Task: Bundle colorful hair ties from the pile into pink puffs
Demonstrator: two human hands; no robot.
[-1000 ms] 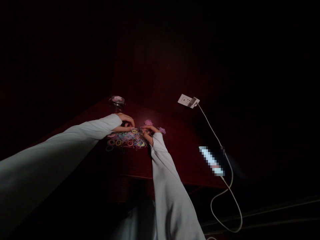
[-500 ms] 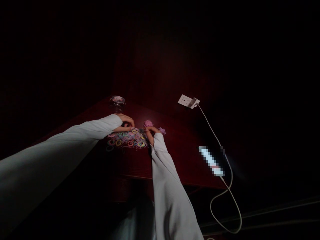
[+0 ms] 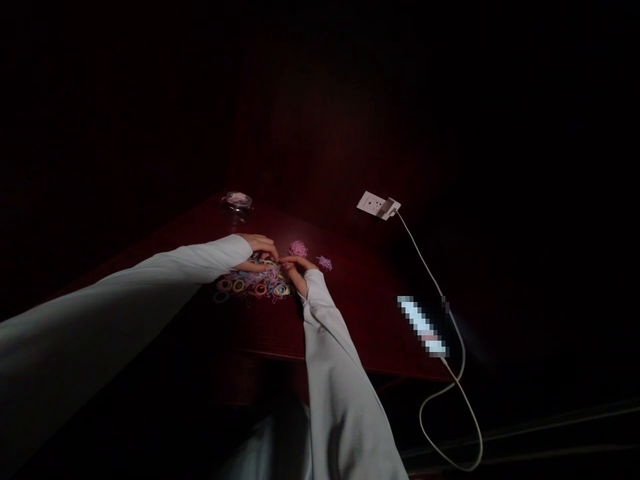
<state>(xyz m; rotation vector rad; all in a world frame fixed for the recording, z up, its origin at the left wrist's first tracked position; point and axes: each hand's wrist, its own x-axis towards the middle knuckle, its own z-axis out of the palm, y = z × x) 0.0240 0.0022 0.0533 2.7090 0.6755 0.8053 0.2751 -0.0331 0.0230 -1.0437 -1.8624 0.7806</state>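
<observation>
**Cloth, wood and plastic**

My sleeves are matt, softly creased cloth. The table looks like smooth, faintly glossy wood. The small bands look rubbery; the jar is clear and glossy, glass or plastic uncertain. The socket and cable look like smooth plastic.

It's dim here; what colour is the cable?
White; the cable shows best in the head view.

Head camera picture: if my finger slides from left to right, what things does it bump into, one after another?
Small round container → left hand → right hand → little purple bunch → white wall socket → bright, blurred-out shape.
</observation>
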